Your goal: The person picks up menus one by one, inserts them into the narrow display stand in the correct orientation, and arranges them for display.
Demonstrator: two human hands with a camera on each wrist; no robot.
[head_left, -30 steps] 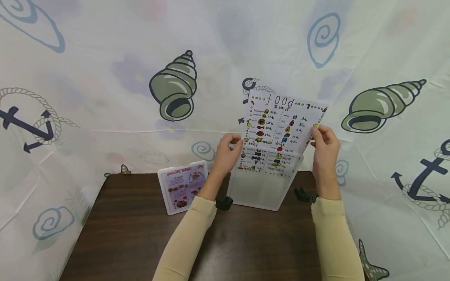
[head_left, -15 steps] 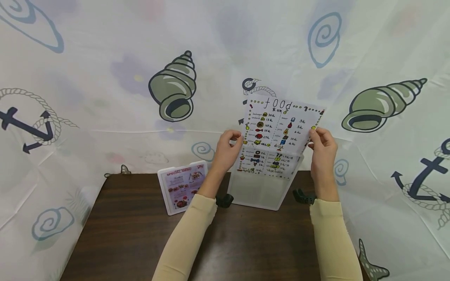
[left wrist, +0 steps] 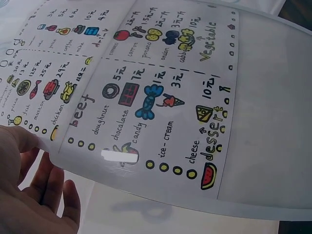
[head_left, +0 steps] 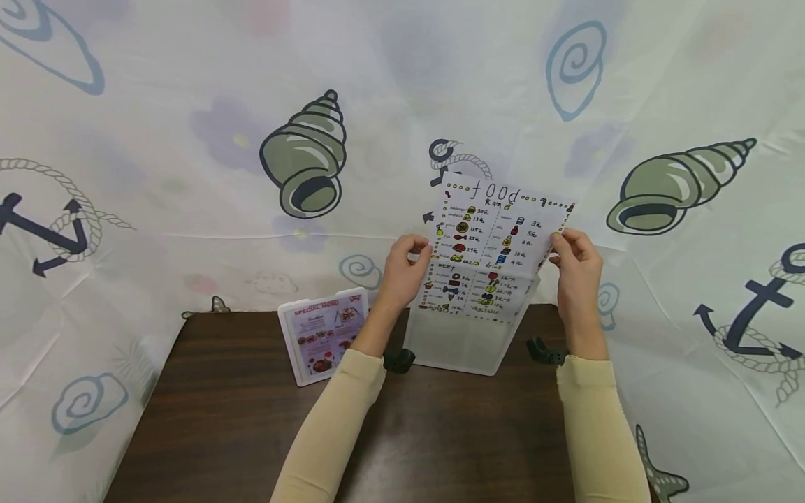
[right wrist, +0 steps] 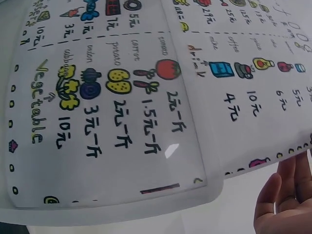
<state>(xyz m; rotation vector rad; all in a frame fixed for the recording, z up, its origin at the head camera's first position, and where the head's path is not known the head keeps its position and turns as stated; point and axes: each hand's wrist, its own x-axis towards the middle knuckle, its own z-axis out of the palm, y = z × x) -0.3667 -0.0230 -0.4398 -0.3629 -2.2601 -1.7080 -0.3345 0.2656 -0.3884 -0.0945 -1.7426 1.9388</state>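
A white paper menu [head_left: 497, 216] headed "food", with coloured drawings and prices, stands with its lower half inside a clear, white-edged sign holder [head_left: 454, 342]. In the head view my left hand [head_left: 405, 269] pinches the paper's left edge, just above the holder's opening. The left wrist view shows that thumb on the paper's front and the other fingers below the edge. On the opposite side, my right hand [head_left: 576, 269] pinches the right edge of the sheet higher up. Some of its fingers [right wrist: 287, 190] show past the edge in the right wrist view; its thumb is hidden there.
Left of the holder, a smaller white-framed stand [head_left: 327, 335] with a "Special Menu" card leans on the dark wooden table [head_left: 251, 433]. A white cloth [head_left: 390, 84] printed with shells and anchors hangs behind the table.
The paper has slid down further into the holder, so the "beef" and "drink" lines sit lower. My right hand has come slightly inward. The smaller stand has not moved on the table.
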